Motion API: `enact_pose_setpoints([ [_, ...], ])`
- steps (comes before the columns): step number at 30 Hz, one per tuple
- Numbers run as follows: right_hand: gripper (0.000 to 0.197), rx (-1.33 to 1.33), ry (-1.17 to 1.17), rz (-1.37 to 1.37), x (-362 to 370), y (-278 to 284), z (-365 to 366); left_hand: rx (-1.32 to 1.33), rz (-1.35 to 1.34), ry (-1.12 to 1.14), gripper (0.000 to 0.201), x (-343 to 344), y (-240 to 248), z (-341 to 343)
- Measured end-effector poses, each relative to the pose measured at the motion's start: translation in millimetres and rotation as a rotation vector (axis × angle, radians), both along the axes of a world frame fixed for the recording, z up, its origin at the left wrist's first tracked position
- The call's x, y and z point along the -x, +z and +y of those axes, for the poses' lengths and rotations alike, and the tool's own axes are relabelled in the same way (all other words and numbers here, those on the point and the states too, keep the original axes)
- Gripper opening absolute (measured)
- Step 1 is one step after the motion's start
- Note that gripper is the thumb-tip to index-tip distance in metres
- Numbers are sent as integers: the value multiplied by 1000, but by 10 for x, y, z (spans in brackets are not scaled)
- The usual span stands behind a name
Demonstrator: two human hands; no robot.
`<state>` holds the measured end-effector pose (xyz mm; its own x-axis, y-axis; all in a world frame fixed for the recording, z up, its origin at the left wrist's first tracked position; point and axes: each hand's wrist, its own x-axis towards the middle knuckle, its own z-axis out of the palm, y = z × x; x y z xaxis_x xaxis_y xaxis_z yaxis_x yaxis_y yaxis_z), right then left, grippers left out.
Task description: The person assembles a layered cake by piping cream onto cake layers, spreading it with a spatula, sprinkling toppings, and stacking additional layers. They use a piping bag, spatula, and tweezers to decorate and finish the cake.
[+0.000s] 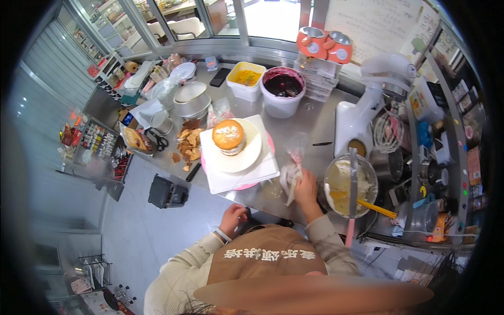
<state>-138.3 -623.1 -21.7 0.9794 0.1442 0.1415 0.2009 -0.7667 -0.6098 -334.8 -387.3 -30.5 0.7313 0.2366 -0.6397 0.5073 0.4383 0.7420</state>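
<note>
My right hand is closed round a white, cream-smeared piping bag near the table's front edge. Clear crumpled plastic lies just beyond it; whether it belongs to the same bag I cannot tell. My left hand is curled near my waist, in front of the table; the inside of its fingers is hidden. Ahead stands a small layered sponge cake, white filling showing at its side and on top. It sits on a white round plate, over a white square board on a pink turntable.
Right stands a steel bowl of cream with an orange-handled spatula and a pink-handled palette knife, beside a white stand mixer. Behind are tubs of dark and yellow filling. Cake scraps and scissors lie left.
</note>
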Motion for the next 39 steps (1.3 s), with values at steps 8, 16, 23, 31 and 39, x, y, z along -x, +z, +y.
enact_pose_setpoints([
  [8, 34, 365, -294, 208, -668, -911, 255, 308, 100, -41, 32, -15, 102, 693],
  [16, 24, -360, -401, -96, -336, -278, 182, 417, -31, -23, 41, -218, -34, 1240],
  [23, 28, -1042, -136, -886, 216, 1817, -154, 501, -101, 84, 32, -398, -204, 1827],
  [31, 45, -2289, 280, 317, -125, 1504, 386, 509, -27, -57, 32, -458, -42, 1456],
  [39, 52, -1815, -207, -176, -154, 1331, 737, 585, -44, 124, 40, -681, -117, 1997],
])
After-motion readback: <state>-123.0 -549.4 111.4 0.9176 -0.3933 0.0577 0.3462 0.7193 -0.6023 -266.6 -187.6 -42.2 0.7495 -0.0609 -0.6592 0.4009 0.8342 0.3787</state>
